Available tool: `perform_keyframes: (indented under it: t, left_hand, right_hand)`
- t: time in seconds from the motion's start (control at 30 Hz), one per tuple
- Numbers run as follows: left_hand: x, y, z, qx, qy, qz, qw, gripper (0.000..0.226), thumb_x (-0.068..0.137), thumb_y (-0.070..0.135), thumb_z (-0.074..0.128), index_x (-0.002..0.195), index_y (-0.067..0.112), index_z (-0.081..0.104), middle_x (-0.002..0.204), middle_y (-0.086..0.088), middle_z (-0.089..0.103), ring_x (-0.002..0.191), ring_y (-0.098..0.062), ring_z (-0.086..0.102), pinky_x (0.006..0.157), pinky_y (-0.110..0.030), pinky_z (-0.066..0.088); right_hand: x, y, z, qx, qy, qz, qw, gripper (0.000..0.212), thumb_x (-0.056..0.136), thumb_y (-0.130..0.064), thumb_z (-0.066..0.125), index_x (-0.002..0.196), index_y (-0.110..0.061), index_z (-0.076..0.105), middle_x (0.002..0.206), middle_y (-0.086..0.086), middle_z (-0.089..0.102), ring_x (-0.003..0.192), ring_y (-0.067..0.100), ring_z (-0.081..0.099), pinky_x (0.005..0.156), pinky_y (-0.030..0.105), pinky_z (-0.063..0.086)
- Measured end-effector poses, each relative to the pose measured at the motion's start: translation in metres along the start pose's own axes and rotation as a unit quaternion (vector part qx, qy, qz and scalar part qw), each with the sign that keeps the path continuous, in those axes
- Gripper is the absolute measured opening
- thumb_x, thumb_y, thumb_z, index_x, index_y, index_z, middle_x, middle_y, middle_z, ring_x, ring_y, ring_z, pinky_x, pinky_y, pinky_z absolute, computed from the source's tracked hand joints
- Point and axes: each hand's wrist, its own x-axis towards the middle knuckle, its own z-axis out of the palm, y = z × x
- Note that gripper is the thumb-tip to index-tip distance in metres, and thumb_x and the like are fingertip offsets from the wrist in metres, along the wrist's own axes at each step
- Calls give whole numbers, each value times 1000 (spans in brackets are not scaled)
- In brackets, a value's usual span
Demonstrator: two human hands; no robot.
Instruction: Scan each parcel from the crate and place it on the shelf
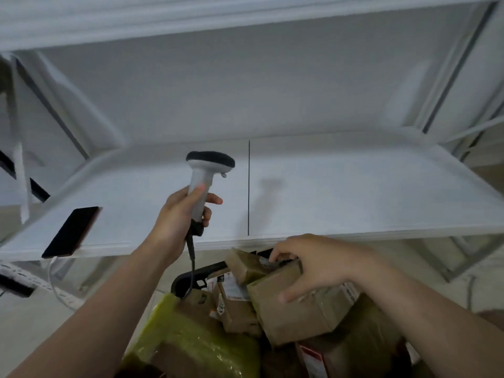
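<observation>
My left hand grips the white handle of a barcode scanner, held upright over the white shelf, its black head on top and its cable hanging down. My right hand is closed on a brown cardboard parcel lying tilted on top of the pile in the black crate below the shelf's front edge. Several other brown parcels and one wrapped in green film fill the crate.
A dark phone lies at the shelf's front left corner, overhanging the edge, with a white cable beneath it. A thin dark seam splits the shelf board. Another shelf board runs overhead, and grey upright posts stand at both sides.
</observation>
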Motion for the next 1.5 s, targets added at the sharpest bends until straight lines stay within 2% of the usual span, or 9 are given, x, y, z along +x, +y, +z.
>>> perform_keyframes:
  t: [0.13, 0.37, 0.6, 0.67, 0.77, 0.87, 1.07, 1.27, 1.5]
  left_hand:
    - [-32, 1, 15, 89, -58, 41, 993, 22, 93, 31, 61, 104, 14, 68, 74, 0, 62, 68, -14, 56, 64, -30, 44]
    - [-51, 1, 28, 126, -47, 16, 991, 30, 78, 43, 68, 87, 14, 62, 66, -2, 58, 59, -12, 56, 53, -33, 42]
    - [-43, -12, 44, 138, -28, 11, 990, 34, 97, 27, 63, 105, -6, 64, 61, -4, 53, 55, -12, 51, 60, -31, 42]
    - [-42, -11, 45, 131, -27, 20, 991, 46, 97, 40, 60, 110, -4, 64, 61, -3, 55, 56, -12, 52, 61, -31, 42]
    - [-42, -7, 48, 151, -28, 46, 987, 67, 97, 63, 46, 90, -1, 63, 61, -2, 58, 55, -10, 54, 61, -32, 42]
    - [-40, -3, 53, 152, -21, 48, 987, 59, 102, 55, 44, 78, 4, 61, 63, -1, 62, 56, -7, 56, 62, -27, 42]
    - [-36, -5, 51, 2, -24, -51, 998, 35, 101, 41, 55, 94, 8, 63, 68, -7, 66, 61, -17, 57, 60, -28, 47]
    - [-37, -1, 48, -84, -51, -64, 993, 25, 101, 24, 52, 120, 10, 61, 74, -11, 66, 56, -18, 56, 56, -27, 46]
    - [-38, -4, 44, -104, -27, -13, 994, 29, 95, 11, 55, 123, 14, 63, 86, -9, 69, 60, -19, 52, 60, -32, 41]
  right_hand:
    - [-18, 4, -7, 14, -1, 0, 1000, 101, 61, -63, 92, 148, -44, 44, 150, -17, 47, 132, 6, 46, 111, 36, 45]
    - [-27, 7, 3, -95, -78, 59, 991, 149, 55, -40, 101, 161, -50, -3, 169, -7, 15, 154, 25, 19, 121, 48, 32]
    - [-22, 7, 7, -111, -66, 14, 992, 148, 52, -36, 103, 158, -48, 1, 166, -17, 9, 152, 22, 23, 115, 45, 40]
    - [-19, 8, 9, -113, -51, -1, 992, 135, 53, -35, 102, 154, -46, 11, 159, -15, 17, 146, 19, 30, 108, 42, 45]
    - [-14, 14, 8, -90, -19, -18, 996, 124, 59, -34, 98, 151, -44, 15, 151, -14, 24, 137, 14, 35, 98, 35, 46]
    - [-10, 20, 5, -61, 35, -44, 997, 129, 65, -44, 94, 159, -44, 6, 153, -13, 26, 136, 12, 36, 105, 35, 45]
    - [-2, 23, 2, -50, 79, -63, 994, 128, 62, -67, 89, 161, -46, 9, 158, -18, 28, 142, 9, 36, 114, 37, 41]
    - [-2, 36, 5, -109, 25, -2, 994, 148, 58, -45, 99, 163, -39, -6, 164, -10, 23, 146, 17, 33, 116, 38, 40]
    - [-4, 50, -21, -10, 45, 22, 999, 121, 58, -46, 98, 153, -32, 23, 138, -9, 44, 124, 14, 48, 101, 37, 50]
